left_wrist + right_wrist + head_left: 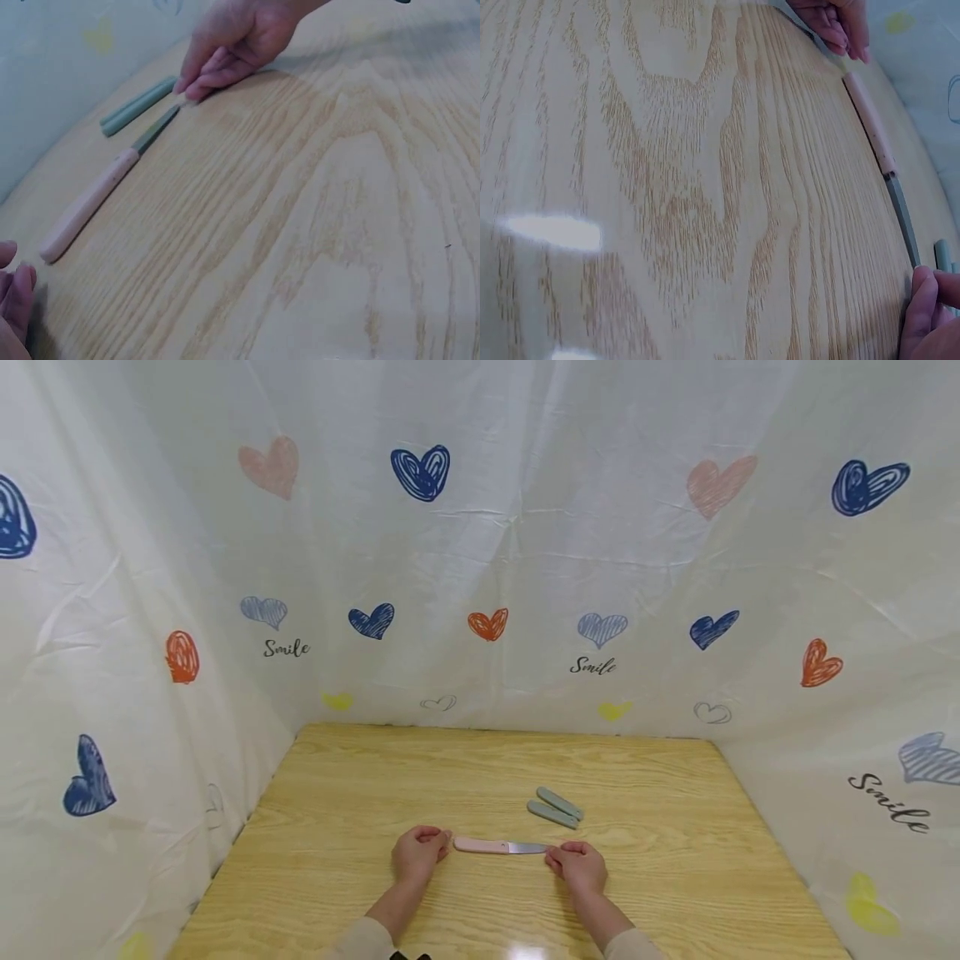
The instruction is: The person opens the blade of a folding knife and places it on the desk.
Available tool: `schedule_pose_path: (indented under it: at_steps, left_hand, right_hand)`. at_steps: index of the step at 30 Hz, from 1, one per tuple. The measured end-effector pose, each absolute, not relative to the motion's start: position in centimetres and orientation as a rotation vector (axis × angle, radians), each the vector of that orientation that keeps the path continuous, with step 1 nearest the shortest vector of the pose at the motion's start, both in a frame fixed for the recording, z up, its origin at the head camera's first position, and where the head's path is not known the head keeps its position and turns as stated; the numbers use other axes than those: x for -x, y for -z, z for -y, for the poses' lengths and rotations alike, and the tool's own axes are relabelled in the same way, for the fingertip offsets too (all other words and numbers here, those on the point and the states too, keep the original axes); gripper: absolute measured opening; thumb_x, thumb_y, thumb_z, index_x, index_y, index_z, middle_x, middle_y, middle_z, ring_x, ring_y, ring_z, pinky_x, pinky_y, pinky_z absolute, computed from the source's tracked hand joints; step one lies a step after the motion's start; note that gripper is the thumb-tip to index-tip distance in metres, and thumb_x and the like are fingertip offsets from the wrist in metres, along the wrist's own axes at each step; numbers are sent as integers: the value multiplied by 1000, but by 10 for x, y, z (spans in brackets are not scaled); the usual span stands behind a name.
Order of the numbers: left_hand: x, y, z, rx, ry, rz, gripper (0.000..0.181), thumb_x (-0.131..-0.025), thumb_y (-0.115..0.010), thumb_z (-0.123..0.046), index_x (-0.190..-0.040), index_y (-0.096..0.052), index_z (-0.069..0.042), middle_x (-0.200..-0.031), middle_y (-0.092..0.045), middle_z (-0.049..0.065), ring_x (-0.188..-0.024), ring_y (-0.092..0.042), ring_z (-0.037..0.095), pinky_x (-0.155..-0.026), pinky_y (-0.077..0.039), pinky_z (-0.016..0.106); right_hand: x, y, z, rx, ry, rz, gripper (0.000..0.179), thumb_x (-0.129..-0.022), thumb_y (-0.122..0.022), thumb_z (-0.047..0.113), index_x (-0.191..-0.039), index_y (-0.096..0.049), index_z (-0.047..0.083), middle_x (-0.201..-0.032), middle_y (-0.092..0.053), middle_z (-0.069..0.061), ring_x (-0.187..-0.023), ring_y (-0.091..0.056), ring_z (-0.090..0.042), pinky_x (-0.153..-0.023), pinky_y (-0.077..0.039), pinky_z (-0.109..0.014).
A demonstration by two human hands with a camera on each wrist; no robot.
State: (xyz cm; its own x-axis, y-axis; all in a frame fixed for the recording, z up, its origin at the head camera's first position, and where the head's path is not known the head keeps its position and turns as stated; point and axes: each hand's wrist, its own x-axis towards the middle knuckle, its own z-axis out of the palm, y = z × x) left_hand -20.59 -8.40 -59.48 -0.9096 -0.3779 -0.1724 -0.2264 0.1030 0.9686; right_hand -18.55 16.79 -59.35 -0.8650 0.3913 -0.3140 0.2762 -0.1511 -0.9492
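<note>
A small paring knife with a pink handle and a grey blade lies flat on the wooden table, its tip toward the right. Just off the handle's end is my left hand, fingers loosely bent with nothing in them; only its fingertips enter the left wrist view. At the blade tip, my right hand has thumb and fingers drawn together. In the left wrist view a sliver of table shows between those fingertips and the tip, while the right wrist view has them overlapping it.
Two slim grey-green pieces with rounded ends lie side by side behind the blade. A white curtain printed with hearts and the word Smile encloses the table at the back and both sides. Light glares off the front of the tabletop.
</note>
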Motion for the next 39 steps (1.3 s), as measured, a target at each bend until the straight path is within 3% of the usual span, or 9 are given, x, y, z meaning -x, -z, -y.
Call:
schedule_pose_path:
  at_steps: [10,17,25,30,33,36,39]
  left_hand:
    - [225,578,79,-512,2113,2156,25,-87,-72,-15,-97,-68,7,-80,-71,8,-69,-68,9,-63,-58,19]
    - [235,575,67,-456,2078,2248,33,-89,-69,-22,-108,-66,4,-91,-72,9,-78,-64,7,-65,-53,15]
    - [245,570,55,-422,2020,2346,42,-89,-69,-29,-116,-64,4,-106,-70,19,-87,-66,17,-72,-55,24]
    - [251,574,44,-259,2138,2275,48,-87,-70,-35,-111,-64,6,-97,-71,16,-81,-65,15,-69,-55,23]
    - [253,576,36,-208,2233,2276,51,-88,-70,-34,-115,-61,8,-100,-70,16,-85,-65,17,-72,-56,24]
    - [255,574,28,-222,2252,2355,52,-91,-66,-28,-124,-56,10,-113,-66,23,-97,-64,25,-82,-57,31]
    - [257,574,22,-216,2243,2415,52,-93,-63,-25,-129,-52,11,-122,-61,26,-106,-62,30,-91,-56,38]
  right_hand:
    - [191,590,-195,819,-1946,2067,25,-81,-73,4,-94,-54,-8,-64,-62,5,-58,-63,-4,-54,-53,-15]
    - [198,585,-200,880,-1810,2106,27,-81,-74,7,-96,-57,-7,-66,-60,3,-60,-61,-6,-52,-50,-13]
    - [202,582,-201,956,-1623,2193,28,-82,-75,17,-94,-60,-4,-72,-64,-3,-60,-52,-6,-52,-43,-19]
    - [204,582,-204,978,-1613,2168,29,-82,-75,17,-95,-61,-5,-67,-64,-1,-55,-51,-3,-50,-44,-18]
    - [207,583,-204,984,-1603,2161,30,-81,-75,17,-95,-62,-6,-63,-63,2,-52,-51,-1,-48,-43,-17]
    - [210,584,-203,985,-1558,2195,29,-81,-75,18,-94,-63,-5,-63,-65,-1,-54,-56,-7,-50,-43,-19]
    - [213,583,-203,960,-1486,2267,29,-82,-75,20,-92,-64,-5,-71,-68,-11,-65,-62,-22,-55,-45,-25]
